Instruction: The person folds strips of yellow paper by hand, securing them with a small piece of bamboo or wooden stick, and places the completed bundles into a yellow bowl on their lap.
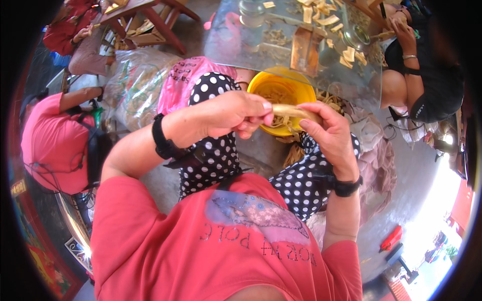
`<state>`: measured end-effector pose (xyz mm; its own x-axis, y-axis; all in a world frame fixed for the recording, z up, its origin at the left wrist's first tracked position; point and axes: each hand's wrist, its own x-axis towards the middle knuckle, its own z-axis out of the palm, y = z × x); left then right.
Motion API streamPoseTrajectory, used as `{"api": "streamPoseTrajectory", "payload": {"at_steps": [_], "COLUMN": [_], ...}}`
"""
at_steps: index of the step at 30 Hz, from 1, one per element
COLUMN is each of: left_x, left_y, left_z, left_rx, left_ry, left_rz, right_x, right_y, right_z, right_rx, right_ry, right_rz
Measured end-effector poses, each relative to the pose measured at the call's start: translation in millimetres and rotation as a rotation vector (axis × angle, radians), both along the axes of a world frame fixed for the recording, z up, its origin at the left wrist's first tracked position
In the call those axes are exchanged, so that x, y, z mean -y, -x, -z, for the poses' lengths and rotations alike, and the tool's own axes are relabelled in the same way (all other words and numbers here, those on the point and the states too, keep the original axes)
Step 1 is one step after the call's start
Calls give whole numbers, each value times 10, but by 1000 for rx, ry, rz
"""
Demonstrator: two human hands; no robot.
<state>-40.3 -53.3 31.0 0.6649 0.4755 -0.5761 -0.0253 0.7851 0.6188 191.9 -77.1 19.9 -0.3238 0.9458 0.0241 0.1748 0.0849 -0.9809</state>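
Observation:
A pale yellow, elongated piece of what looks like dried plant material (289, 110) is stretched between my two hands, above the rim of a yellow bucket (260, 81). My left hand (244, 113) pinches its left end between thumb and fingers. The right end rests in my right hand (327, 126), with the thumb below and the fingers curled over it. A thin strip hangs beneath the piece. Inside the bucket lie curled pale strips (276, 94). Any tool hidden within my fingers cannot be made out.
A glass-topped table (263, 60) holds flat yellow pieces (327, 19), a wooden block (305, 50) and glass jars (356, 35). A pink plastic bag (177, 82) and a large clear sack (141, 81) stand at left. Other people sit at left and right, their hands apart from mine.

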Motion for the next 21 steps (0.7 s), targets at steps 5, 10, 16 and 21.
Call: {"api": "streamPoseTrajectory", "payload": {"at_steps": [5, 10, 16, 21], "left_x": [61, 59, 84, 72], "left_y": [-97, -222, -330, -354], "left_z": [1, 145, 165, 179], "left_rx": [248, 179, -547, -614], "left_ry": [-72, -631, -1685, -1830], "left_rz": [-387, -397, -90, 94], "right_x": [24, 68, 103, 44], "right_y": [45, 295, 347, 213], "right_z": [248, 402, 243, 219], "right_rx": [-273, -415, -606, -349], "right_ry": [305, 322, 482, 591], "right_rz": [133, 336, 306, 229]}}
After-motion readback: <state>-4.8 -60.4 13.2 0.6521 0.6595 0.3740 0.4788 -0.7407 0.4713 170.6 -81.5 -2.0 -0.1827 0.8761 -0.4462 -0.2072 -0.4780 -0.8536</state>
